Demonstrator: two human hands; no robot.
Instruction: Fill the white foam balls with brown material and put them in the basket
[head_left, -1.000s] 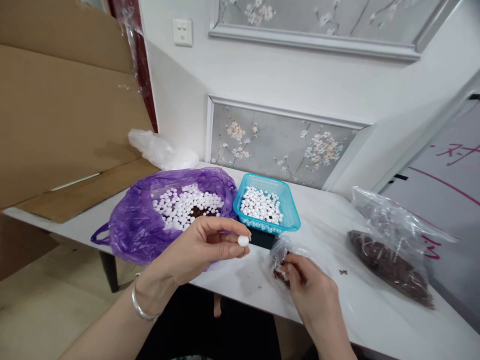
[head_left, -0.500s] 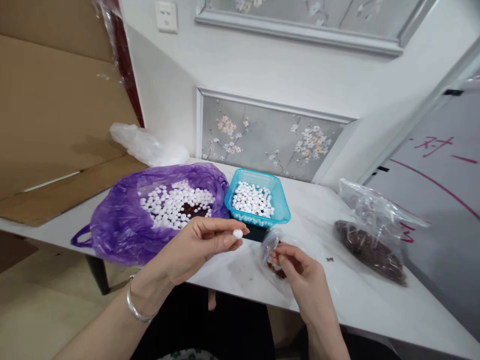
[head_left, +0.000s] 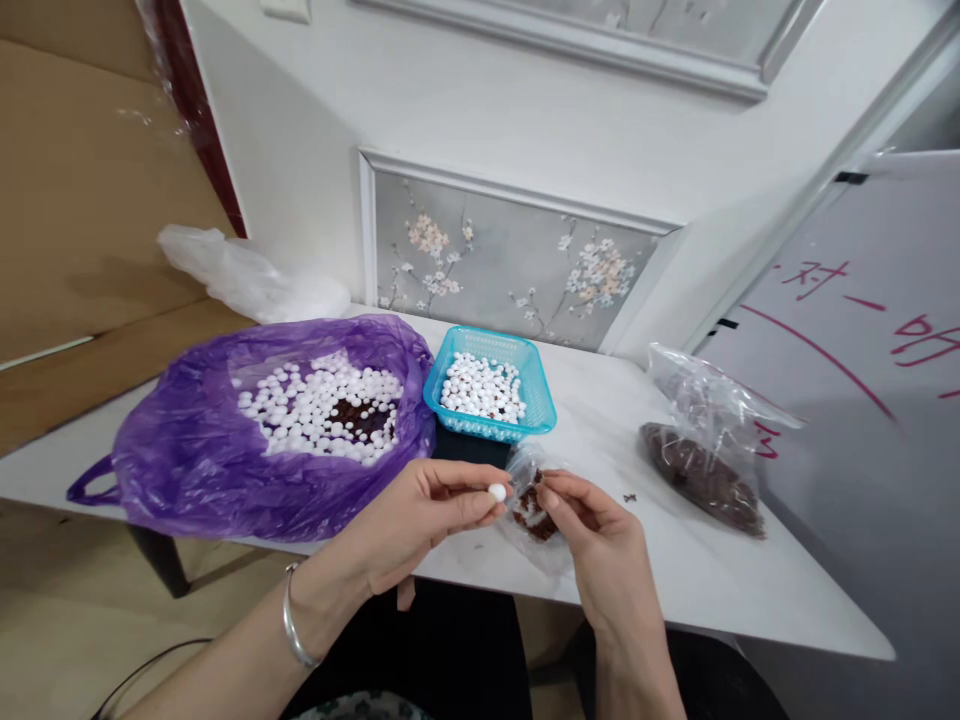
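Observation:
My left hand (head_left: 442, 510) pinches a small white ball (head_left: 497, 492) between thumb and fingertips, above the table's front part. Close by on the right, my right hand (head_left: 592, 525) is closed with thumb and forefinger together. Something small and brown shows at its fingertips, too small to name. Behind and below the fingers lies a clear plastic bag (head_left: 544, 550) with reddish-brown bits in it, partly hidden by my right hand. Farther back, a blue plastic basket (head_left: 536, 385) holds many white balls with brown specks among them.
An open purple plastic bag (head_left: 187, 450) on the left holds white balls and dark brown bits. A clear bag of brown material (head_left: 701, 475) lies at right, near a whiteboard (head_left: 847, 400). A whitish plastic bag (head_left: 247, 280) and cardboard (head_left: 82, 190) stand back left.
My left hand has carried the white ball right, close to my right hand's fingertips. The camera view has shifted, so the table's things sit farther left.

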